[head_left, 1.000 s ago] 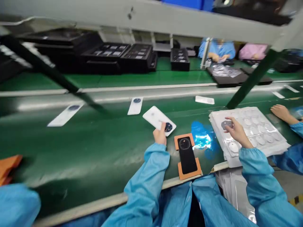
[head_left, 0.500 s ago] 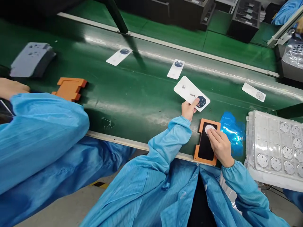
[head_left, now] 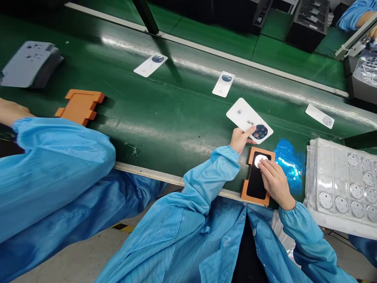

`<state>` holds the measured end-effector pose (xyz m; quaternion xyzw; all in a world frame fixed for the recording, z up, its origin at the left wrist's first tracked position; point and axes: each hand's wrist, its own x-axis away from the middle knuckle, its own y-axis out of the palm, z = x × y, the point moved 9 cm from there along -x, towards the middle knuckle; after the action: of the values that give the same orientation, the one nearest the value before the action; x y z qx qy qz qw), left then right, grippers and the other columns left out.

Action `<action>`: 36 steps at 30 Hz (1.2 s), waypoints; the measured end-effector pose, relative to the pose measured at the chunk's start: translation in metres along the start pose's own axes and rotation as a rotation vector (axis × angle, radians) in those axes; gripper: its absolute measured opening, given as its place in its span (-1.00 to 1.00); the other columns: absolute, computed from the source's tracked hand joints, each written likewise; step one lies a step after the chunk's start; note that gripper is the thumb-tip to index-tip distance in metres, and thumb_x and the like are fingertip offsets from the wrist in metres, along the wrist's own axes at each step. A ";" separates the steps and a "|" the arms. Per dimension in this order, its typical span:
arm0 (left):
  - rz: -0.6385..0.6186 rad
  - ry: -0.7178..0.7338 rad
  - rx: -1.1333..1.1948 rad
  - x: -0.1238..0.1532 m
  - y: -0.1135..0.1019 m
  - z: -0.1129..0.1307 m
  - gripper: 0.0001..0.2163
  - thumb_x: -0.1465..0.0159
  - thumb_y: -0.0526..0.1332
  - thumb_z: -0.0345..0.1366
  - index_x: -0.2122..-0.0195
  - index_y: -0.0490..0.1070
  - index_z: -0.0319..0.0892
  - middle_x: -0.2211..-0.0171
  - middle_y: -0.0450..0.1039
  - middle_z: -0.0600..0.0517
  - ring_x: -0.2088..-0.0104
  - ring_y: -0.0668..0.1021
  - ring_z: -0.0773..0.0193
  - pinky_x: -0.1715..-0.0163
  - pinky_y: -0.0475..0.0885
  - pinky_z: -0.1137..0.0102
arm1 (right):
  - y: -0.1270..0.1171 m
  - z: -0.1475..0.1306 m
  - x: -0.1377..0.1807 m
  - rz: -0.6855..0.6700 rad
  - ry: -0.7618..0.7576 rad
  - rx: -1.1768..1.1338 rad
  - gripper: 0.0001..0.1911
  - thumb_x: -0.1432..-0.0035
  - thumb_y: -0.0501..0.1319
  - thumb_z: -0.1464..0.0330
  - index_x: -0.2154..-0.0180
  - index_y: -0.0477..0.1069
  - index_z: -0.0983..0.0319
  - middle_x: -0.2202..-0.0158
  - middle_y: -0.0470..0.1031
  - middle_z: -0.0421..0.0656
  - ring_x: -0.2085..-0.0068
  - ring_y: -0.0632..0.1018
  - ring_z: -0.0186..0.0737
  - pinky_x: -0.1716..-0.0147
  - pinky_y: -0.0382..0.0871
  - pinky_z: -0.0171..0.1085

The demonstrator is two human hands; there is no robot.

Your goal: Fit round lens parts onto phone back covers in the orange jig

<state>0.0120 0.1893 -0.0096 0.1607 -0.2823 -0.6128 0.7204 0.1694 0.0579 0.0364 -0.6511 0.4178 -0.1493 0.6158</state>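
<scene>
My left hand [head_left: 240, 138] pinches a white phone back cover [head_left: 246, 118] with a dark round camera ring, held tilted just above the green belt [head_left: 165, 114]. My right hand [head_left: 273, 179] rests on an orange jig with a black insert [head_left: 255, 180] at the belt's near edge, its fingertips pressing a small round silvery disc [head_left: 260, 160] at the jig's top end. A crumpled blue film [head_left: 290, 164] lies to the right of the jig.
A clear blister tray of round discs [head_left: 341, 184] sits at the right. Three more white covers [head_left: 150, 64] lie on the belt. A second orange jig [head_left: 80, 105] and a grey block [head_left: 31, 63] are at left, beside a co-worker's blue sleeve [head_left: 53, 165]. Black trays stand beyond.
My right hand left the blister tray with a disc and set it on the jig, where it now presses. My view swung left and down. The held cover shifted slightly right.
</scene>
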 end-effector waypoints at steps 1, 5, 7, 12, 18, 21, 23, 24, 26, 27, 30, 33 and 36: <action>-0.031 -0.025 0.016 0.003 0.004 -0.001 -0.52 -0.02 0.52 0.03 0.25 0.59 -0.30 0.30 0.63 -0.07 0.37 0.62 0.27 0.49 0.57 0.44 | -0.002 -0.002 -0.001 -0.004 0.001 -0.001 -0.61 -0.38 0.12 0.48 -0.18 0.44 0.15 -0.17 0.54 -0.02 -0.20 0.53 0.05 -0.17 0.45 0.11; -0.160 -0.054 0.063 0.018 0.025 -0.001 -0.52 -0.04 0.51 0.07 0.29 0.60 -0.30 0.28 0.65 -0.09 0.29 0.66 0.21 0.25 0.67 0.30 | -0.027 0.000 -0.016 0.131 0.077 -0.084 -0.68 -0.39 0.13 0.44 -0.11 0.46 0.16 -0.04 0.61 -0.02 -0.06 0.61 -0.03 -0.07 0.52 0.01; -0.227 -0.071 0.070 0.027 0.037 -0.005 -0.54 -0.04 0.52 0.05 0.33 0.60 -0.30 0.30 0.65 -0.08 0.23 0.68 0.15 0.09 0.65 0.20 | -0.046 0.009 -0.027 0.283 0.174 -0.086 -0.73 -0.40 0.12 0.41 -0.07 0.48 0.17 0.00 0.62 -0.01 -0.01 0.63 -0.05 -0.02 0.54 -0.03; -0.288 -0.150 0.132 0.044 0.053 -0.025 -0.49 -0.08 0.48 0.10 0.24 0.60 -0.32 0.28 0.66 -0.13 0.17 0.71 0.06 -0.08 0.58 0.12 | -0.070 0.024 -0.054 0.573 0.320 0.038 -0.86 -0.36 0.20 0.35 0.11 0.52 0.20 0.09 0.63 0.02 0.02 0.62 -0.02 -0.03 0.52 -0.03; -0.269 -0.051 0.075 0.046 0.051 -0.032 -0.37 -0.11 0.41 0.19 0.01 0.57 -0.26 -0.01 0.62 -0.20 -0.03 0.65 -0.06 -0.07 0.59 0.14 | -0.066 0.032 -0.065 0.633 0.397 -0.011 -0.87 -0.37 0.21 0.32 0.23 0.51 0.18 0.16 0.61 -0.02 0.07 0.63 -0.08 0.04 0.55 -0.09; -0.280 0.020 0.015 0.048 0.051 -0.027 -0.39 -0.15 0.38 0.20 -0.02 0.57 -0.20 -0.08 0.59 -0.17 -0.09 0.62 -0.08 -0.05 0.60 0.14 | -0.070 0.029 -0.065 0.659 0.381 -0.023 -0.87 -0.36 0.21 0.32 0.25 0.50 0.18 0.17 0.61 -0.03 0.08 0.64 -0.08 0.04 0.55 -0.10; -0.277 0.066 -0.037 0.049 0.051 -0.021 -0.42 -0.18 0.36 0.19 -0.01 0.60 -0.19 -0.10 0.58 -0.15 -0.12 0.60 -0.09 -0.10 0.57 0.14 | -0.071 0.029 -0.065 0.665 0.372 -0.031 -0.87 -0.36 0.20 0.33 0.25 0.50 0.18 0.18 0.61 -0.02 0.07 0.64 -0.07 0.03 0.56 -0.09; -0.272 0.084 -0.064 0.050 0.050 -0.018 -0.43 -0.18 0.36 0.19 0.00 0.60 -0.19 -0.10 0.58 -0.15 -0.14 0.59 -0.09 -0.13 0.56 0.14 | -0.070 0.030 -0.065 0.662 0.377 -0.037 -0.87 -0.36 0.20 0.33 0.25 0.51 0.18 0.19 0.61 -0.02 0.07 0.64 -0.06 0.02 0.56 -0.08; -0.269 0.101 -0.109 0.052 0.050 -0.015 -0.43 -0.19 0.35 0.20 0.00 0.61 -0.18 -0.09 0.59 -0.14 -0.15 0.58 -0.08 -0.15 0.54 0.15 | -0.068 0.033 -0.064 0.649 0.401 -0.055 -0.86 -0.36 0.18 0.33 0.23 0.51 0.17 0.18 0.60 -0.02 0.06 0.63 -0.05 0.00 0.55 -0.05; -0.272 0.103 -0.122 0.052 0.051 -0.014 -0.42 -0.19 0.33 0.21 0.00 0.61 -0.18 -0.08 0.59 -0.13 -0.15 0.58 -0.08 -0.15 0.54 0.15 | -0.067 0.035 -0.064 0.644 0.410 -0.068 -0.86 -0.36 0.18 0.34 0.23 0.51 0.18 0.17 0.60 -0.02 0.05 0.63 -0.05 -0.01 0.55 -0.04; -0.292 0.119 -0.146 0.054 0.053 -0.011 -0.42 -0.22 0.29 0.23 -0.02 0.61 -0.15 -0.08 0.60 -0.10 -0.16 0.57 -0.06 -0.17 0.52 0.16 | -0.066 0.036 -0.063 0.643 0.419 -0.099 -0.87 -0.34 0.19 0.33 0.24 0.51 0.18 0.19 0.60 -0.04 0.04 0.63 -0.04 -0.01 0.55 -0.03; -0.307 0.152 -0.158 0.055 0.055 -0.009 -0.44 -0.24 0.29 0.22 -0.01 0.62 -0.14 -0.09 0.60 -0.09 -0.15 0.59 -0.03 -0.22 0.47 0.16 | -0.067 0.035 -0.063 0.659 0.399 -0.120 -0.89 -0.33 0.21 0.33 0.27 0.49 0.17 0.24 0.60 -0.07 0.04 0.64 -0.05 0.04 0.57 -0.07; -0.301 0.169 -0.148 0.055 0.054 -0.008 -0.47 -0.24 0.30 0.19 0.00 0.63 -0.13 -0.10 0.59 -0.08 -0.17 0.57 -0.03 -0.26 0.44 0.15 | -0.069 0.034 -0.064 0.665 0.392 -0.123 -0.89 -0.33 0.21 0.34 0.27 0.49 0.18 0.24 0.60 -0.07 0.05 0.65 -0.06 0.08 0.58 -0.09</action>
<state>0.0647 0.1459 0.0272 0.1986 -0.1477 -0.7171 0.6515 0.1791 0.1200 0.1142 -0.4750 0.7240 -0.0380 0.4988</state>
